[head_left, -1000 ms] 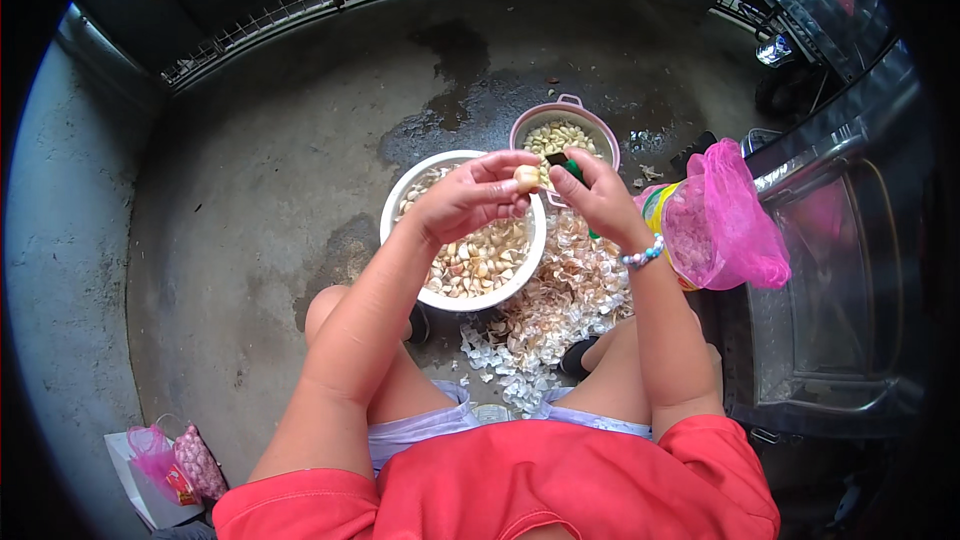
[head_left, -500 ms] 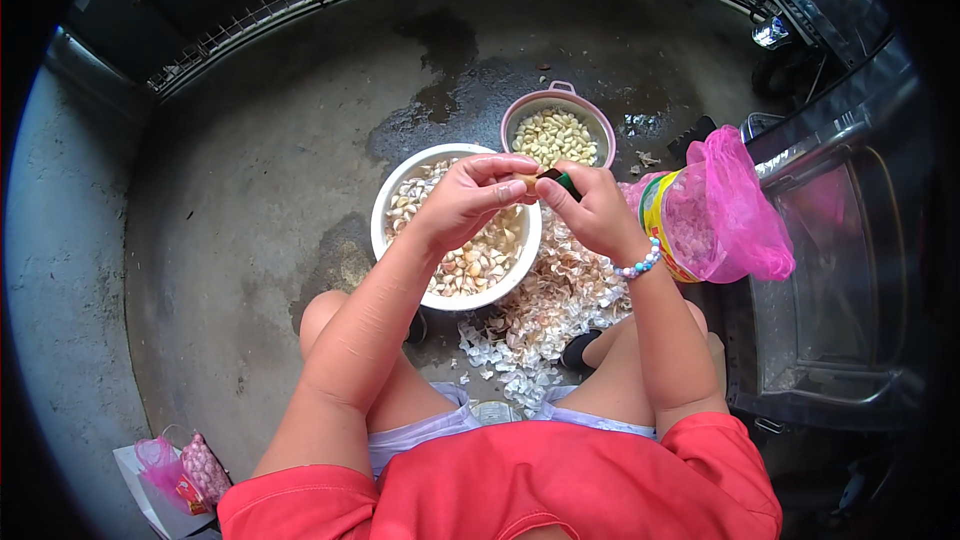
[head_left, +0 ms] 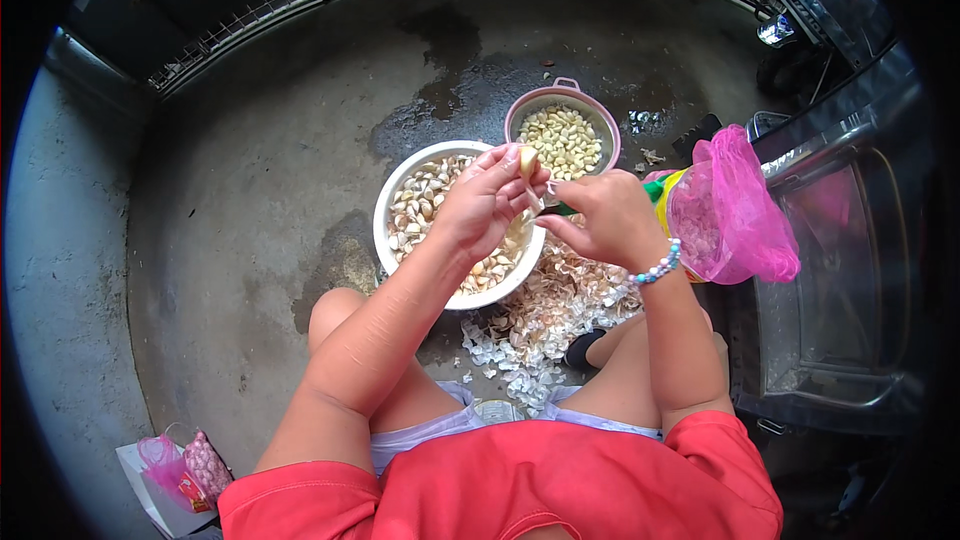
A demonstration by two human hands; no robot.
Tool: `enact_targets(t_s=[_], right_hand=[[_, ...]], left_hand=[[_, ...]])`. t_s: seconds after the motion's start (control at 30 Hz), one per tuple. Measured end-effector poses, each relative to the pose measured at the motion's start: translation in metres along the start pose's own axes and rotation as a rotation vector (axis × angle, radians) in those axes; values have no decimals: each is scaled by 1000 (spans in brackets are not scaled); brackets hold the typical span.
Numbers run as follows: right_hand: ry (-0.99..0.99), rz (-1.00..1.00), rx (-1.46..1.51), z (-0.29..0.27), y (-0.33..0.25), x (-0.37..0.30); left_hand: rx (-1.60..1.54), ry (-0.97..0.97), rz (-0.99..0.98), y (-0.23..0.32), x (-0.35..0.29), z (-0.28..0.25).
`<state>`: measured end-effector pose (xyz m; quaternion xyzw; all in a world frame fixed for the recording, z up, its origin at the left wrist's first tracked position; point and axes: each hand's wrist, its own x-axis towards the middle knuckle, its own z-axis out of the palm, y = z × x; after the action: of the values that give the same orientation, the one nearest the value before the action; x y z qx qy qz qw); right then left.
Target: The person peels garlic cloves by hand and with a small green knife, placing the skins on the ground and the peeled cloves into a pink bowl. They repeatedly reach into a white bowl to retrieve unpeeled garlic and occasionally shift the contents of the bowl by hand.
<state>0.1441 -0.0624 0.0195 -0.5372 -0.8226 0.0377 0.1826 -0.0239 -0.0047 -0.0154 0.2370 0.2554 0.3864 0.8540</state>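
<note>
Between the thumb and fingers of my left hand [head_left: 478,208] is a garlic clove [head_left: 528,160]. A loose strip of skin [head_left: 533,200] hangs below the clove, toward my right hand [head_left: 610,218]. That hand is closed round a small knife [head_left: 564,209] with a green handle, its blade end pointing at the strip. Both hands are over the right part of a white basin [head_left: 383,230] of unpeeled cloves [head_left: 425,195]. Just beyond stands a pink-rimmed colander [head_left: 511,122] holding peeled cloves [head_left: 562,138].
Garlic skins [head_left: 560,305] lie heaped on the floor between my feet and the basin. At the right, a tub [head_left: 692,215] bears a pink mesh bag [head_left: 745,210] beside a dark metal-framed piece [head_left: 820,280]. Another bag of garlic [head_left: 205,465] is at the lower left.
My hands have drawn slightly apart, the right one moving right with the knife. The clove is now raised in my left fingers, and a strip of skin shows below it.
</note>
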Motion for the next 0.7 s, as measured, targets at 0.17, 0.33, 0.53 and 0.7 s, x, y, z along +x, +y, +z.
enact_targets(t_s=[0.17,0.33,0.53,0.7], right_hand=[[-360,239,-50,-32,19,-21],[165,410,302,-25,31,-19],[376,400,969,-3,0,-4],[306,250,878,-12,4,-2]], left_hand=[[66,36,-2,-2,0,-1],[43,-77,-10,-8,0,7],[41,-210,14,-6,-3,12],[249,-231,89,1,-3,4]])
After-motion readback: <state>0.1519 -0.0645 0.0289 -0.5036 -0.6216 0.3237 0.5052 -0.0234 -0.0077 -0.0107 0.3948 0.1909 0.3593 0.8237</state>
